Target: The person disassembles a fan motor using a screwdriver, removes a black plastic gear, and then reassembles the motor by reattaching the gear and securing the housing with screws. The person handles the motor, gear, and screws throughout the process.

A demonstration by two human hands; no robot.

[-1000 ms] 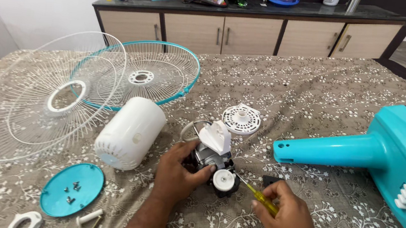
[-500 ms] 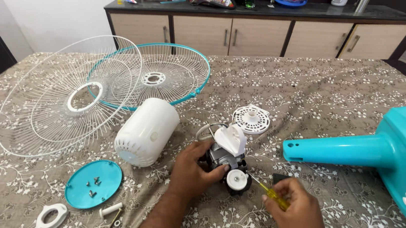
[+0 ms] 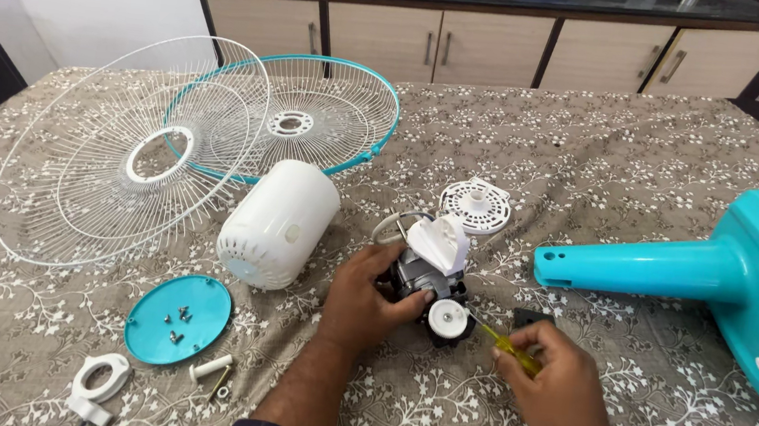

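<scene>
Bedspread [image 3: 517, 152] in brown floral print carried the whole dismantled fan. Well off to the right lay the teal fan stand [image 3: 720, 277], to the left the white motor cover [image 3: 277, 223]. Between them sat the fan motor [image 3: 429, 279], clasped from its left side by the left hand [image 3: 365, 301]. Just right of it, the right hand [image 3: 559, 387] was closed around a yellow-handled screwdriver [image 3: 502, 341], its shaft slanting up-left, tip at the motor's white round knob [image 3: 448, 318].

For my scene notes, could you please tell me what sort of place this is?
Probably a room in a home: a bed or table under a floral cloth, wooden cabinets behind, and fan parts spread around the left hand.
</scene>
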